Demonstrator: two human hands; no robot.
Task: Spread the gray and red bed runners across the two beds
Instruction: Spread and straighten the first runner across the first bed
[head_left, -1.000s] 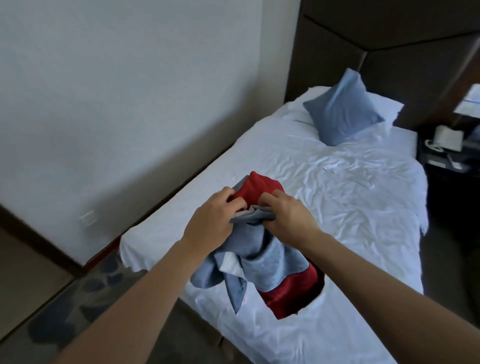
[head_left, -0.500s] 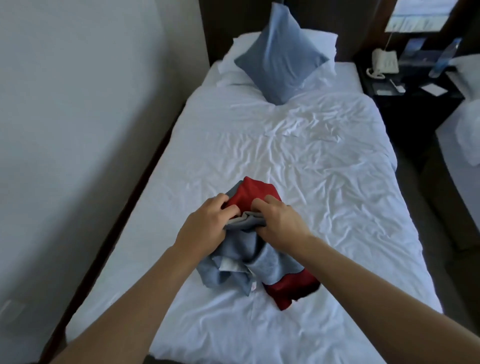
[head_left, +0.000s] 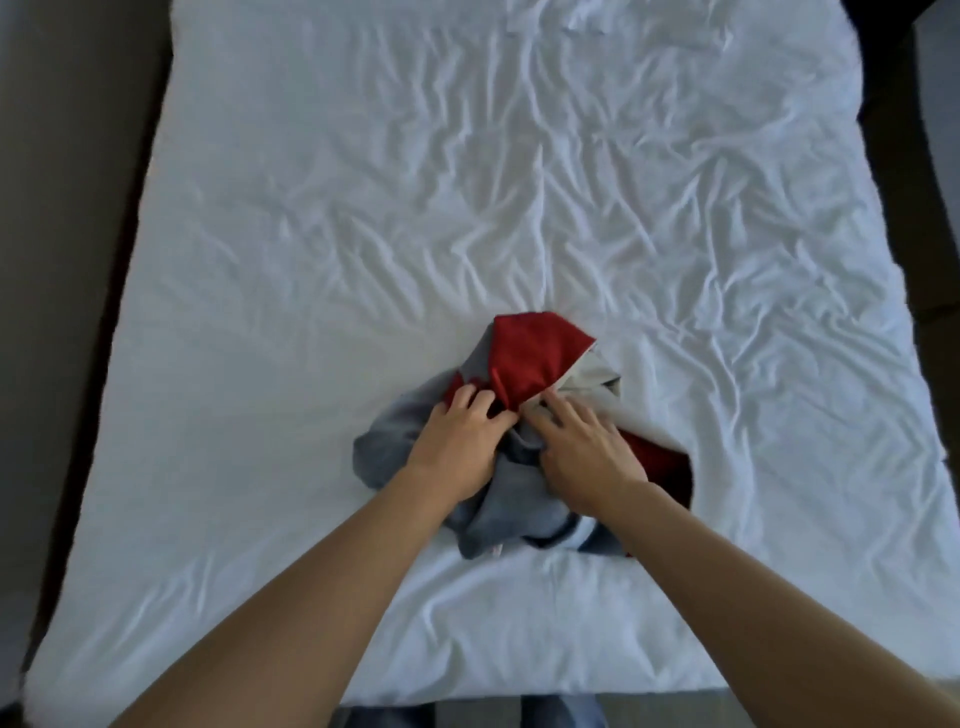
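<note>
Runner (head_left: 535, 364) lies bunched in a heap on the bed (head_left: 311, 260), near the foot edge and about centered across the width. Gray and red fabric, crumpled and folded over itself: a red panel sticks up at the far side, gray folds spill to the left and toward the near edge, a pale lighter strip shows at the right, and a dark red patch sits at the right behind the wrist. Not spread at all. Left hand (head_left: 457, 447) presses down on the heap, fingers curled into the gray and red cloth, pinching it. Right hand (head_left: 587, 447) sits just beside it, fingers digging into the same folds, gripping fabric. Sheet is white and heavily wrinkled.
</note>
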